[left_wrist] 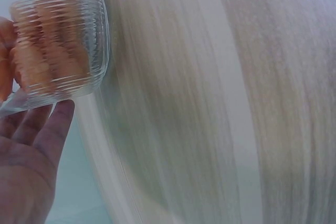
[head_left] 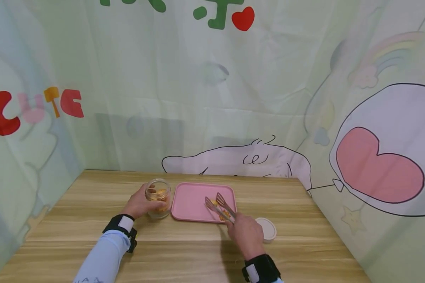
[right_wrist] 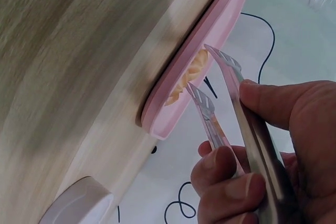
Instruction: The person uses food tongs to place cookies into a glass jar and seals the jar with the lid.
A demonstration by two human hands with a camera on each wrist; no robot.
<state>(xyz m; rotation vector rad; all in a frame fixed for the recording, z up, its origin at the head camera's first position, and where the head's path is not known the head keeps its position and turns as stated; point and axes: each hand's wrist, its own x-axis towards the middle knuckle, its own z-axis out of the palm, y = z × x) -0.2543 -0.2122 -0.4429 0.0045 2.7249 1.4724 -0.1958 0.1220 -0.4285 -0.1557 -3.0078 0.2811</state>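
Observation:
My left hand grips a clear glass jar from its left side, at the left of the pink tray. Orange-brown snack pieces show through the jar's ribbed wall, and its mouth has no lid on. Metal tongs with slotted tips are held in my right hand, thumb on one arm and fingers curled round the other. Their tips stand apart over the tray's right part. Golden twisted snack pieces lie on the tray there, close by the tips.
A white round lid lies on the wooden table just right of my right hand. Printed cloth walls enclose the table's back and sides.

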